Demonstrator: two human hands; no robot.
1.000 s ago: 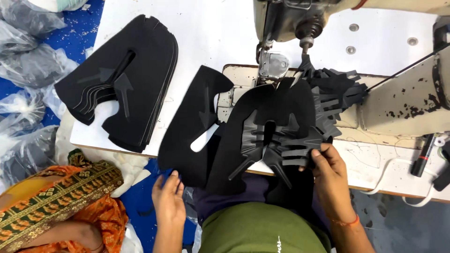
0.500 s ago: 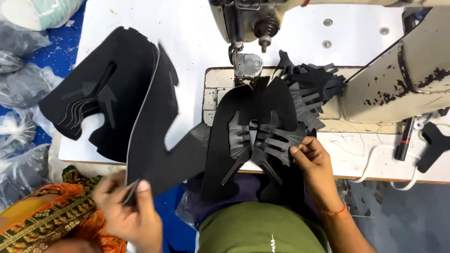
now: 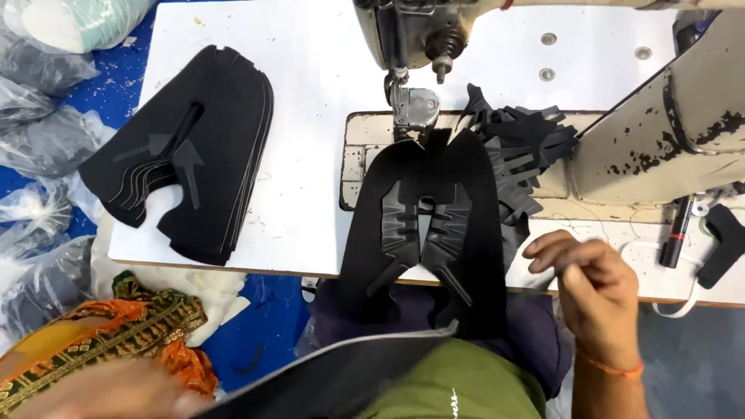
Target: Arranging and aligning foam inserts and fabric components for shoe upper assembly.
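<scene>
A black shoe-upper piece (image 3: pixel 425 225) with stitched-on strips lies flat under the presser foot (image 3: pixel 415 105) of the sewing machine (image 3: pixel 667 132), its lower end hanging over the table's front edge. My right hand (image 3: pixel 596 299) hovers just to its right at the table edge, fingers loosely curled and apart, holding nothing. My left hand (image 3: pixel 128 392) is blurred at the bottom left and grips a second black piece (image 3: pixel 326 380) that stretches low across my lap.
A stack of black cut pieces (image 3: pixel 190 151) sits on the white table (image 3: pixel 310 77) at the left. A heap of black strips (image 3: pixel 524 140) lies behind the needle. A marker (image 3: pixel 677 231) is at the right, and plastic bags (image 3: pixel 39 147) and orange patterned cloth (image 3: pixel 101 341) at the left.
My left hand has pulled the loose black piece off the table down over my lap. My right hand has let go of the piece under the needle and moved right.
</scene>
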